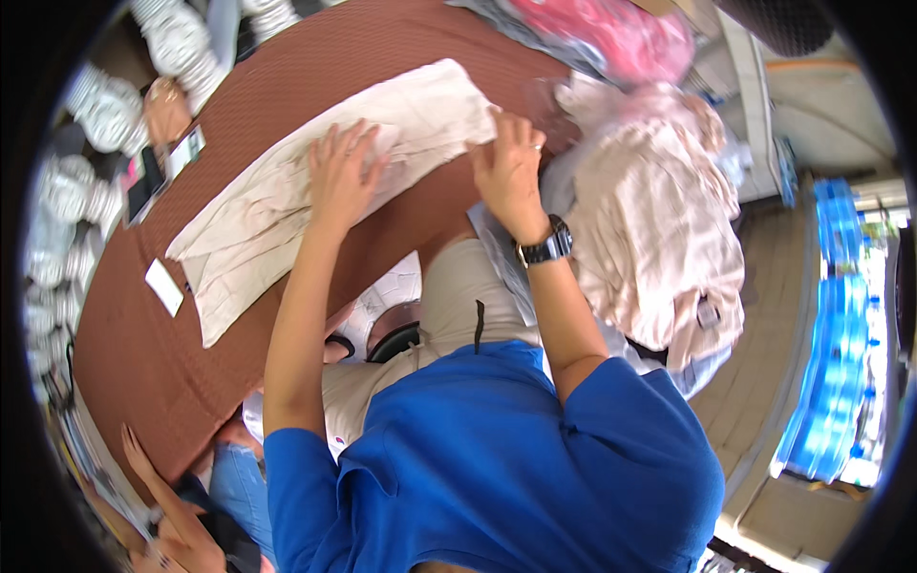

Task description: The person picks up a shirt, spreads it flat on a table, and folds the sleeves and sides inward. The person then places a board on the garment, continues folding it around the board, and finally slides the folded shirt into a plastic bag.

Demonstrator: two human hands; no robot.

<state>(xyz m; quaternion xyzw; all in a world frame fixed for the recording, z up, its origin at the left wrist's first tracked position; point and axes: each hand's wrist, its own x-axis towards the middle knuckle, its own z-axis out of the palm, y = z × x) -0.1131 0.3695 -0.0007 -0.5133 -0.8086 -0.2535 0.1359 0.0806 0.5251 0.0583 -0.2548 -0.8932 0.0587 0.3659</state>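
Because the long cream cloth [272, 212] lying flat on the brown cloth-covered worktop [138, 349] looks thin and limp, expect it to be light, soft and quick to wrinkle, hardly fragile. Your left hand [342, 177] rests palm-down on its middle, fingers spread; your right hand [508, 172] bends over its right end, though you can't tell whether the fingertips pinch it. The edges and corners should give the best hold. Close on your right, a heaped beige fabric pile [650, 210] crowds that elbow; a small white rectangular card [164, 286] lies just beside the cloth's left end.
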